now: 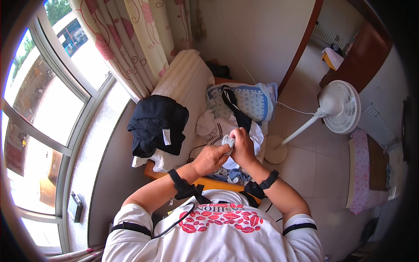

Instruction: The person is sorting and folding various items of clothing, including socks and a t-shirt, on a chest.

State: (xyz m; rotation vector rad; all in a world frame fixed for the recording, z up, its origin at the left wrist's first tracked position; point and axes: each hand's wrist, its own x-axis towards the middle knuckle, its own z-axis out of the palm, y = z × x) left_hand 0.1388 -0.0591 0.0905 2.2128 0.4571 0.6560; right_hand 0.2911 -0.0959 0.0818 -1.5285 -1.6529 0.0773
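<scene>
A small bundle of light grey cloth (228, 140) is held between my two hands. My left hand (211, 159) grips its lower left side, while my right hand (243, 147) closes on its right side. Beneath and beyond them lies a white garment with dark stripes (226, 126). A black striped strip of clothing (236, 106) stretches from near my right hand onto a blue-and-white pillow (255, 100). Small blue and grey cloth items (237, 176) lie just below my hands. To the left, a folded black garment (157, 122) with a white tag rests on a cream padded roll (183, 77).
A white standing fan (338, 106) is at the right, its round base (275, 150) beside the bed. Windows (49, 98) and patterned curtains (131, 42) border the left. A small dark box (75, 208) stands on the windowsill. A pink-covered piece of furniture (360, 170) is far right.
</scene>
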